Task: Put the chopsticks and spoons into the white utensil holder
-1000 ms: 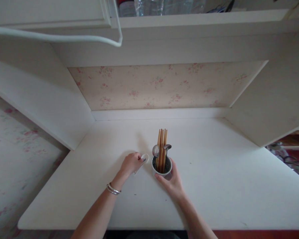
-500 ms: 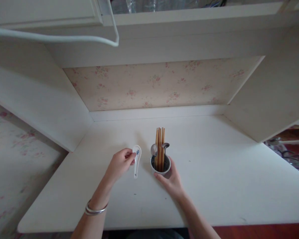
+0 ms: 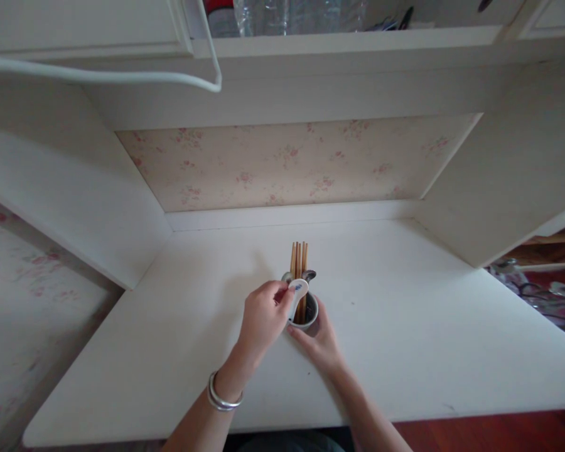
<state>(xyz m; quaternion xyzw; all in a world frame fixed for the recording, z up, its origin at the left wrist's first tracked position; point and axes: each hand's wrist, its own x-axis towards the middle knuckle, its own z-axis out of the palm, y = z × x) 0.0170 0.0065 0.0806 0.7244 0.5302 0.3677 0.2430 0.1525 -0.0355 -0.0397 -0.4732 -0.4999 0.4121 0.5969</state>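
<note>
A: We have the left hand (image 3: 262,319) closed on the white spoon (image 3: 297,294). Thumb and fingertips pinch it near the bowl end, and the bowl is up.

B: The handle slants down toward the cup (image 3: 312,316), at its near left rim. We can't tell whether the low end is inside the rim.

A: The right hand (image 3: 321,342) is on the cup's near right side. The fingers curl against the wall, holding it upright on the table (image 3: 405,326).

B: The cup stands about mid-table, well apart from every edge.

A: Inside we see chopsticks (image 3: 298,260) in a tight upright bundle, rising well above the rim. The metal spoons (image 3: 309,275) are just beside them at the far side, bowls up.

B: So the white spoon hangs just nearer than the chopsticks, between the two hands. The hands themselves are almost touching at the cup.

A: We spot bangles (image 3: 222,397) on the left wrist, near the table's near edge.

B: At the far end a floral panel (image 3: 287,166) backs the table. Above it a shelf (image 3: 358,41) carries clear bottles (image 3: 282,12).
</note>
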